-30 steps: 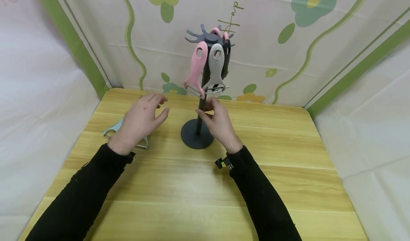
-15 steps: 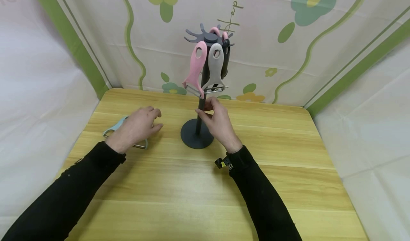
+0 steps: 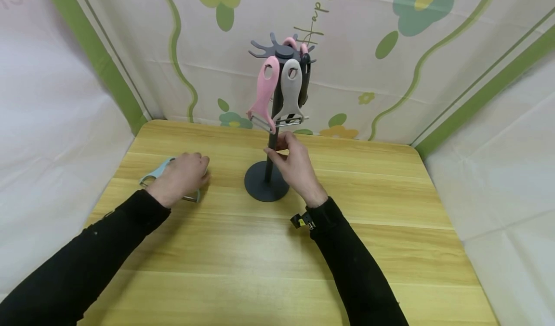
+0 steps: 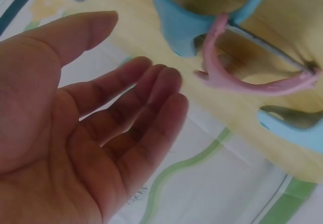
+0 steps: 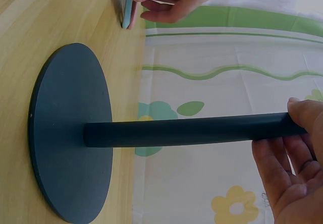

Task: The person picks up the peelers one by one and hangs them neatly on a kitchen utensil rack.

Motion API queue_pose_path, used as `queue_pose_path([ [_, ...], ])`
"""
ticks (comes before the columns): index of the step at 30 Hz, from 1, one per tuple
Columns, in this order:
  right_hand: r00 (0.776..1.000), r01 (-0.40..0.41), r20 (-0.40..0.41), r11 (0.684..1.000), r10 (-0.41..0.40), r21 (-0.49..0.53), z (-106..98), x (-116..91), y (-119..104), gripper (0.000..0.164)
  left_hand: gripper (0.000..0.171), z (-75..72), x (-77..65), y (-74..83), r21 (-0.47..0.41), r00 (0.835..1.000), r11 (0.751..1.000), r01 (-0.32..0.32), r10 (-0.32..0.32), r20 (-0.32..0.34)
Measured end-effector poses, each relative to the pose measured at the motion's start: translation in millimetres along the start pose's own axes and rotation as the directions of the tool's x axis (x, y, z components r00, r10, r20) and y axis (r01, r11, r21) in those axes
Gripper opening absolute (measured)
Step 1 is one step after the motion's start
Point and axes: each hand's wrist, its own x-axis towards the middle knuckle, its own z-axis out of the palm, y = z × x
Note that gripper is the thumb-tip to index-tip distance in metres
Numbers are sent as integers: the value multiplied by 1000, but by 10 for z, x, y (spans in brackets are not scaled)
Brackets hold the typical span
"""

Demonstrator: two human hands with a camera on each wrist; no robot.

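My left hand [image 3: 179,176] is over the peelers at the table's left, partly covering them in the head view. In the left wrist view its fingers are loosely bent with nothing between them, beside a blue peeler [image 4: 174,24] and a pink peeler [image 4: 242,87]. A light blue peeler [image 3: 161,168] shows past the hand. With thumb and fingers my right hand [image 3: 296,167] grips the pole of a dark grey stand [image 5: 192,131] below the hung peelers. From its hooks hang a pink peeler [image 3: 265,92], a grey peeler [image 3: 291,87] and a black peeler [image 3: 305,80].
More pink handles [image 3: 290,42] hang at the back of the stand. Its round base [image 3: 260,191] rests on the wooden table [image 3: 260,258]. A patterned cloth [image 3: 347,75] rises behind the table, with white cloth at both sides.
My left hand has come down and slightly left toward the peelers on the table. My right hand keeps its hold on the pole, and the stand has not moved.
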Motion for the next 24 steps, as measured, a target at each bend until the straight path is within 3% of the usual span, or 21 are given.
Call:
queue_pose_path([
  [11,1000,-4,-3,1000,4,-2,1,4,1,25,35,38,-24,-10,37,997,998,60,-61,42],
  [21,1000,1,-6,1000,-1,-9,5,1,6,25,25,113,-12,-2,-44,997,997,60,-58,52],
  [23,1000,-2,-6,1000,2,-8,4,2,4,25,21,190,22,-39,-72,998,996,56,-53,42],
  [24,1000,-5,-5,1000,5,-6,3,2,2,25,20,326,80,-120,-82,998,995,49,-46,36],
])
